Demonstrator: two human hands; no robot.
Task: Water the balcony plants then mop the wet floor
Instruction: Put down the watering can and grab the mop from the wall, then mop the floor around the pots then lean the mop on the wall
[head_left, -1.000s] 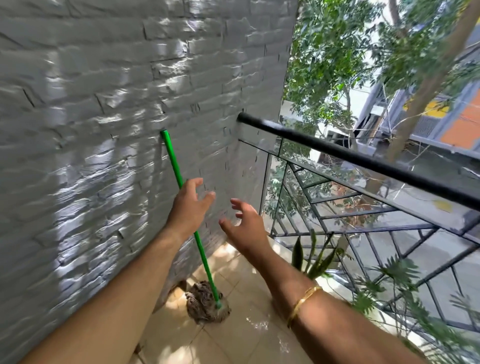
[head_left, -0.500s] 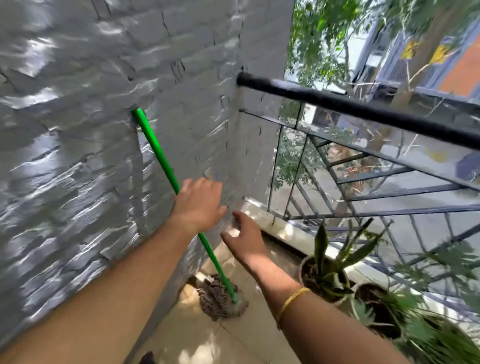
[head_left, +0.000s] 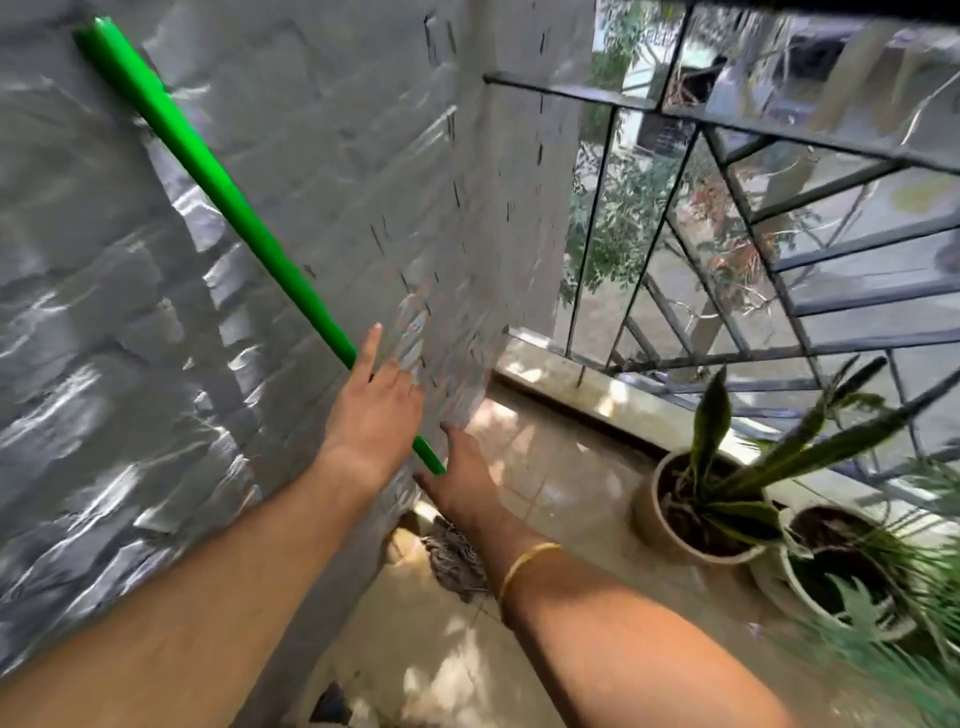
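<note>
A mop with a green handle (head_left: 223, 189) leans against the grey brick wall; its grey string head (head_left: 454, 564) rests on the tiled floor. My left hand (head_left: 376, 410) is open over the lower part of the handle, fingers spread, the index finger pointing up, and it covers the handle there. Just below it my right hand (head_left: 460, 478) reaches in, open, its thumb side touching the handle. I cannot tell whether either hand grips it. Potted plants stand at the right: a snake plant (head_left: 717, 493) and a second pot (head_left: 836, 577).
The grey brick wall (head_left: 130, 364) fills the left. A black metal railing (head_left: 779, 197) with glass panels closes the balcony ahead and to the right. The beige floor tiles (head_left: 540, 467) look wet and shiny. Leafy plants crowd the lower right corner.
The view has tipped down and moved closer to the mop. Both hands have reached down along the green handle, and the right hand now touches it below the left.
</note>
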